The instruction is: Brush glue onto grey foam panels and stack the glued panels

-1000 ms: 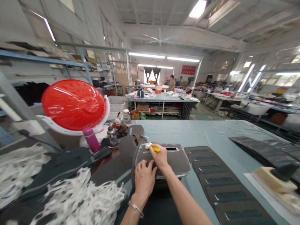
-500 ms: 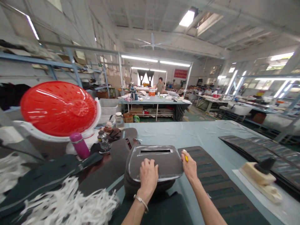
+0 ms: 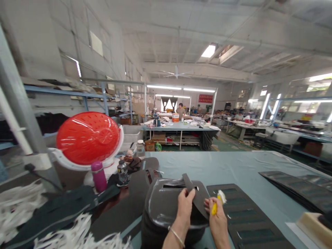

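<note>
A dark, rounded box-shaped case (image 3: 160,204) stands on the table in front of me, with a long slot in its top and glossy whitish smears around the rim. My left hand (image 3: 184,204) is closed on a dark flat strip (image 3: 198,200) that widens toward its lower end and lies slanted over the right part of the case top. In my right hand (image 3: 217,212) is a small brush (image 3: 214,208) with a yellow handle and white bristles pointing up. Its fingers are at the strip's right edge; whether they grip it is unclear.
Slotted dark panels (image 3: 249,214) lie to the right, near a cream block (image 3: 315,224). On the left are a red heater-like dish (image 3: 88,138), a purple bottle (image 3: 99,176), a jar (image 3: 122,171) and white strips (image 3: 83,231). A person (image 3: 181,110) stands far back.
The dark strip now lies over the case top, held by my left hand, which earlier rested flat there. The brush has turned bristles up in my right hand. The view has tilted upward.
</note>
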`<state>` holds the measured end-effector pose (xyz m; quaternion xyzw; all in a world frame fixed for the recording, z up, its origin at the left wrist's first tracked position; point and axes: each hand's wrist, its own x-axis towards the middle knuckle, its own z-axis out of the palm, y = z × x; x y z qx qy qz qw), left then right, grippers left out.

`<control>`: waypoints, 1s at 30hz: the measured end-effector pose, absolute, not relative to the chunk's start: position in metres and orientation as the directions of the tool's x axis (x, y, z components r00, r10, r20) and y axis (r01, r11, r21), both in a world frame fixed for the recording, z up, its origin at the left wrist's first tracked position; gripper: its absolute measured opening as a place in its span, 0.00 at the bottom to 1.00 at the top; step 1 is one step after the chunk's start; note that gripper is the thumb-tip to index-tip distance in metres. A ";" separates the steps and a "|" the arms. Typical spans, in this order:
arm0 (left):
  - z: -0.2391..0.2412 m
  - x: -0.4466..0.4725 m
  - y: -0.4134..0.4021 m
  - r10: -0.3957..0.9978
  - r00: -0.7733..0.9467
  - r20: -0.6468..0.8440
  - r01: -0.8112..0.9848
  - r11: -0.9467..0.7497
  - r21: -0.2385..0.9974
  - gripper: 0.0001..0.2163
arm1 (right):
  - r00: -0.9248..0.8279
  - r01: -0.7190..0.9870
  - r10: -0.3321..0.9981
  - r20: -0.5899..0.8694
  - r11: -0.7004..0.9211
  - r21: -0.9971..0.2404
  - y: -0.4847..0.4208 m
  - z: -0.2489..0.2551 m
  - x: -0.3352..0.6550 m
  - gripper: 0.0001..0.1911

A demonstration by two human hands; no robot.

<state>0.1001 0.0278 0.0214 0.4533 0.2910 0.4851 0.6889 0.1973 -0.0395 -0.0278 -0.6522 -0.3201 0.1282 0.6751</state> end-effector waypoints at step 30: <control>-0.103 0.191 -0.266 0.562 0.703 -0.436 -0.053 0.653 0.756 0.19 | 0.939 0.330 0.258 0.226 -0.500 -0.800 -0.421 -0.145 0.460 0.19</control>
